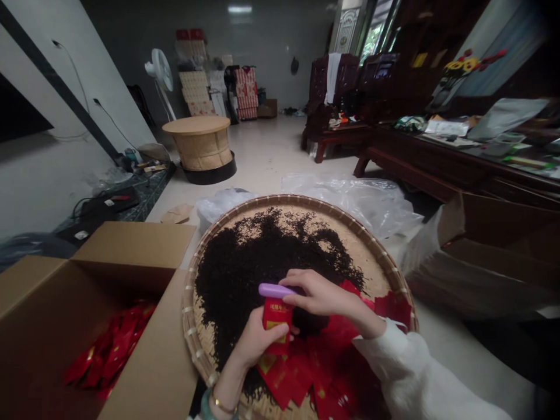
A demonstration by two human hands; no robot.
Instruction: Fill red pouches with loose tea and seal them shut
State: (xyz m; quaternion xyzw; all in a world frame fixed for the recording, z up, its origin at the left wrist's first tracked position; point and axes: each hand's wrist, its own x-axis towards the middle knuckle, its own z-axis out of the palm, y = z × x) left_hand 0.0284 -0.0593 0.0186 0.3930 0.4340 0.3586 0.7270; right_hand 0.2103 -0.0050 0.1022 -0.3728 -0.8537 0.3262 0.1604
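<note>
Left hand (254,338) grips a red printed packet (277,315) above the round bamboo tray (189,315); right hand (317,291) holds a purple handheld tool (272,290) at its top edge. Dark dried leaves (262,251) leave bare weave along the far-right rim; 1 open cardboard box (140,245) crowds the left.

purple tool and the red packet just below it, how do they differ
The purple tool looks plain; the red packet shows gold print. The purple tool points across the picture; the red packet runs up it. The right hand holds the purple tool, the left hand the red packet. Both are over the round woven tray.
</note>
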